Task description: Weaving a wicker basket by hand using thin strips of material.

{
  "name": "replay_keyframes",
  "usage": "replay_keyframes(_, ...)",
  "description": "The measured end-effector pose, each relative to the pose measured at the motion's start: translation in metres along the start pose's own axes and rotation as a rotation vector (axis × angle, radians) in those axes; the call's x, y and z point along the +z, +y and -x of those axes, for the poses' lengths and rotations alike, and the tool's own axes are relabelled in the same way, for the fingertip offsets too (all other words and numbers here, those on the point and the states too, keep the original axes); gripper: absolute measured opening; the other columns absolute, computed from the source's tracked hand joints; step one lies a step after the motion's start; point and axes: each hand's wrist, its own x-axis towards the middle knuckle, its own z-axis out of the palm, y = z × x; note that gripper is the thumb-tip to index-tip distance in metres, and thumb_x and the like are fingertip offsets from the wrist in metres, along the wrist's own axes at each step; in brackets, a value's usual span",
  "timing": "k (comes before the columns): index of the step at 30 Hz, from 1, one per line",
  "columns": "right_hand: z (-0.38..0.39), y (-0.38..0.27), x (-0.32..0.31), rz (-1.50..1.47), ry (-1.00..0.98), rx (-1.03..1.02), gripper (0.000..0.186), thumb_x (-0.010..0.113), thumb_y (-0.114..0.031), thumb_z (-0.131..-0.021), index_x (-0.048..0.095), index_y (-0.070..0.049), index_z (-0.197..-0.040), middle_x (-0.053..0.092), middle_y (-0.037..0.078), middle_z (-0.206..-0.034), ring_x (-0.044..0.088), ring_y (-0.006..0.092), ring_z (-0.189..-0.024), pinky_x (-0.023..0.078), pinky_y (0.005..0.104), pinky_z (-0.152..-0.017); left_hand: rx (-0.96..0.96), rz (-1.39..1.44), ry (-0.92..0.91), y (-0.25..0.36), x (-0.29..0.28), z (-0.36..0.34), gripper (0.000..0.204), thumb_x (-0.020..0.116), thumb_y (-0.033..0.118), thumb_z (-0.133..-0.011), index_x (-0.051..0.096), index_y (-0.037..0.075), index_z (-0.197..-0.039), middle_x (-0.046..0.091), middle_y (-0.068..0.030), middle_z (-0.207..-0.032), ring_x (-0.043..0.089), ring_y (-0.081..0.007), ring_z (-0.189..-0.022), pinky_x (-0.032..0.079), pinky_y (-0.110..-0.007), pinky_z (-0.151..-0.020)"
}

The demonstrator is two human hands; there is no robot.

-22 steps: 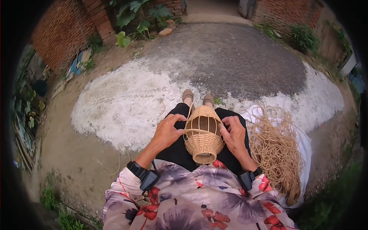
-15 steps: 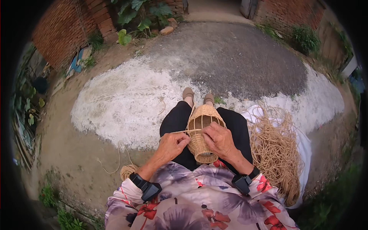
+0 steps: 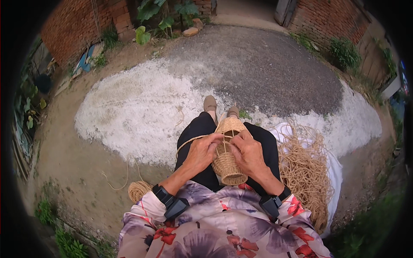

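A woven tan basket (image 3: 229,169) with open upright ribs in its middle lies between my legs, its round rim facing me. My left hand (image 3: 202,151) is at its left side, fingers pinched on a tan cord (image 3: 191,140) that trails down to the left across my thigh. My right hand (image 3: 245,152) is bent over the basket's right side, its fingertips closed at the ribs and cord; exactly what they grip is partly hidden.
A loose tan cord pile (image 3: 306,176) lies on a white cloth (image 3: 334,185) to my right. A cord coil (image 3: 139,191) sits at left. My shoes (image 3: 210,103) rest on white-patched ground (image 3: 124,107). Brick walls, plants and a doorway (image 3: 245,10) are ahead.
My left hand has moved up to the ribs, drawing cord with it. My right hand has come inward over the basket. The cord now loops out leftward, and the view has shifted slightly.
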Motion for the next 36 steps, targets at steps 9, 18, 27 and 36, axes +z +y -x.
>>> replay_keyframes(9,0.007,0.003,-0.007,-0.001,0.004,-0.012,0.009,0.062,-0.005,-0.082,0.057,-0.003,-0.088,0.056,0.014,-0.076,0.063,0.0343,-0.071,0.051,0.0430,-0.060,-0.226,0.283,-0.169,0.014,-0.006,-0.008,0.032,0.043,0.004,-0.095,0.057,0.004,-0.124,0.067,-0.0131,-0.100,0.062,-0.0120,-0.058,0.051,-0.025,-0.048)
replay_keyframes(18,0.004,-0.005,0.004,0.111,-0.044,-0.053,0.007,0.062,-0.007,-0.078,0.057,-0.002,-0.079,0.052,0.013,-0.077,0.062,0.0298,-0.076,0.049,0.0416,-0.063,-0.283,0.334,-0.303,0.018,-0.005,-0.014,0.046,0.042,-0.002,-0.090,0.048,0.009,-0.134,0.066,-0.0100,-0.100,0.060,-0.0088,-0.057,0.050,-0.022,-0.050)
replay_keyframes(27,0.016,0.048,-0.020,-0.419,0.121,0.399,0.009,0.059,-0.007,-0.087,0.063,-0.001,-0.092,0.060,0.010,-0.080,0.059,0.0189,-0.068,0.048,0.0320,-0.065,-0.022,0.064,-0.144,0.006,0.003,0.001,0.038,0.054,-0.005,-0.084,0.055,0.006,-0.120,0.066,-0.0063,-0.081,0.057,-0.0070,-0.057,0.050,-0.023,-0.052)
replay_keyframes(36,0.016,0.048,0.003,-0.493,0.054,0.517,0.019,0.064,-0.020,-0.085,0.061,-0.002,-0.092,0.066,0.011,-0.075,0.066,0.0236,-0.069,0.050,0.0353,-0.065,-0.334,0.401,-0.056,0.000,0.010,0.020,0.032,0.056,-0.002,-0.089,0.046,0.005,-0.118,0.066,-0.0082,-0.092,0.059,-0.0100,-0.058,0.053,-0.024,-0.055)
